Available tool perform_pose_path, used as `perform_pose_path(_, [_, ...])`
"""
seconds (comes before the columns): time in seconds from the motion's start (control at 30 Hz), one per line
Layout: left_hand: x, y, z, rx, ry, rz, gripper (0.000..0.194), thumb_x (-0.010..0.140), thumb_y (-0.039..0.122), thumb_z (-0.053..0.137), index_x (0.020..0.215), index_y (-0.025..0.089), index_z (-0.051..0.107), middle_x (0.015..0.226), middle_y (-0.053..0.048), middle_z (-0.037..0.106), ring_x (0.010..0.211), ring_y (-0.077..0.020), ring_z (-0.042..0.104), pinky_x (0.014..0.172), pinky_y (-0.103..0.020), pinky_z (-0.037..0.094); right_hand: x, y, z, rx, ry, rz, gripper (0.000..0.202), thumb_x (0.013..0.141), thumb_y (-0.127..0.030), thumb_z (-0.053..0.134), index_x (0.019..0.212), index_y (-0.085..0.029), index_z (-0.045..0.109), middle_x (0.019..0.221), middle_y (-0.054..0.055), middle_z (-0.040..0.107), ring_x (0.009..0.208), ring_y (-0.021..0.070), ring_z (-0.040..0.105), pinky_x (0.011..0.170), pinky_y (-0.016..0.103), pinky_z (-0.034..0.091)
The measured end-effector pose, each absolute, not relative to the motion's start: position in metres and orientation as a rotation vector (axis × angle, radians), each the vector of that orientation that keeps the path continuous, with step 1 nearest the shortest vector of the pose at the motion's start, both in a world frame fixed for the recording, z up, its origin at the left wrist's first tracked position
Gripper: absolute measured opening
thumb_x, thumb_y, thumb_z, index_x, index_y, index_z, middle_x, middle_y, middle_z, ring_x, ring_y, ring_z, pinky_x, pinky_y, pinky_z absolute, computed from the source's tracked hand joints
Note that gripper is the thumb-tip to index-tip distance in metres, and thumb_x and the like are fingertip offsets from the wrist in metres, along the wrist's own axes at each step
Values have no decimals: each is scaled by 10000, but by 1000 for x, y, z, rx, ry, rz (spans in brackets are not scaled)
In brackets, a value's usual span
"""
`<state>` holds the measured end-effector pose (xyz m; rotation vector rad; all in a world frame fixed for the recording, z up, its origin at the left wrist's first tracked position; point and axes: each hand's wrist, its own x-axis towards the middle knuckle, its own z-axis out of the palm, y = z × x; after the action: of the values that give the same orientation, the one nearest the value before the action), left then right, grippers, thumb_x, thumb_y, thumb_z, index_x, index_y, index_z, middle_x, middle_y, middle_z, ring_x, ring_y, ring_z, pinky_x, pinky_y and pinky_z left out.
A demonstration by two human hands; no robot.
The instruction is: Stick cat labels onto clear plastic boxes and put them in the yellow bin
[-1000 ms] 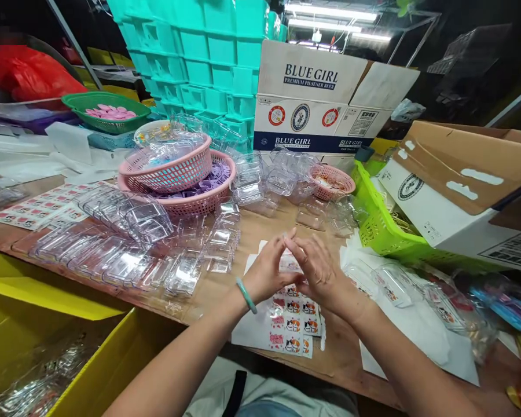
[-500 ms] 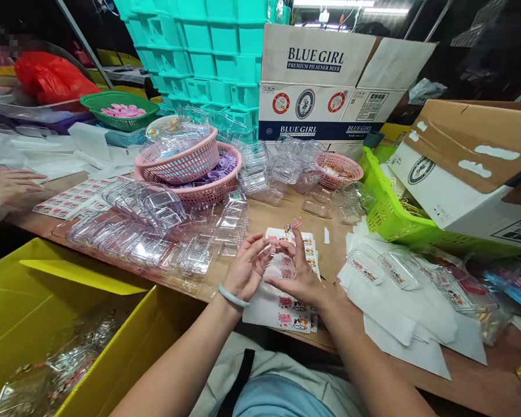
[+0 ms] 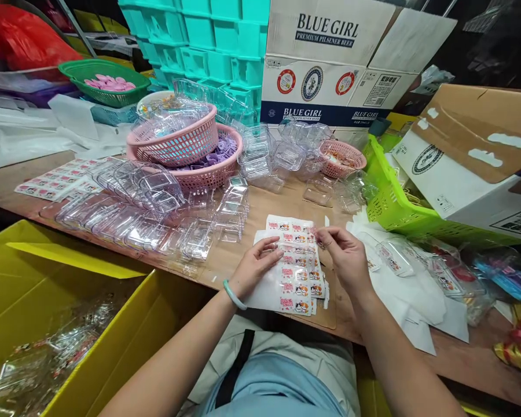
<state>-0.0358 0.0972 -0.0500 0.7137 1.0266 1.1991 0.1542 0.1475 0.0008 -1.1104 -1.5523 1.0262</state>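
Note:
My left hand (image 3: 260, 266) rests over the left side of the sticker sheets (image 3: 297, 289), fingers loosely bent and apart. The sheets are white, printed with rows of pink lettering and cartoon cats. By the left fingertips, a faint transparent outline crosses the upper rows; I cannot tell whether it is a plastic case. At the sheets' upper right edge, my right hand (image 3: 347, 258) has thumb and forefinger pinched on a small pinkish sticker (image 3: 319, 234), partly hidden by the fingers. Several clear plastic cases (image 3: 143, 231) lie in overlapping rows to the left.
Pink baskets (image 3: 171, 142) with purple pieces and clear packaging stand behind the cases. On the right are white backing papers (image 3: 410, 301), stickered clear cases (image 3: 395, 258) and a lime basket (image 3: 386, 197) under a carton. A yellow box (image 3: 125, 313) sits at the table's front left.
My hands have moved apart; the right went right to the sheet's edge and now pinches. The clear case between them no longer shows there. The view has shifted, and another person's hand left the left edge.

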Motion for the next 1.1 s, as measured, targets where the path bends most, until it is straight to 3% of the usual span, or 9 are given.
perform_pose_path(0.07, [-35,96,-47,637,1009,1170,495,682,360,770,1149,250,648,1116,-58,596,1012,-160,569,894,-294,440,151,139,6,-1135,-1561,1227,268,808,-447,643,755,-185,632,684,8,601,626,132,556,601,270,487])
perform_pose_path(0.2, [-33,96,-43,572,985,1157,488,691,388,759,1149,252,658,1145,-53,605,1003,-153,561,878,-287,434,148,133,11,-1121,-1636,1491,300,784,-468,662,768,-175,603,600,-39,525,528,91,473,503,225,407])
perform_pose_path(0.77, [-32,95,-51,593,970,1201,484,684,411,760,1124,231,674,999,-42,626,925,-146,554,844,-292,445,141,139,32,-1244,-1951,1673,436,761,-576,637,762,-141,607,619,-33,472,573,92,418,540,237,333])
perform_pose_path(1.1, [-33,94,-55,653,989,1199,489,717,419,733,1157,222,648,1019,-53,626,960,-157,562,856,-297,451,137,146,34,-1252,-1961,1774,432,750,-570,650,751,-140,607,614,-39,461,569,86,368,544,240,279])
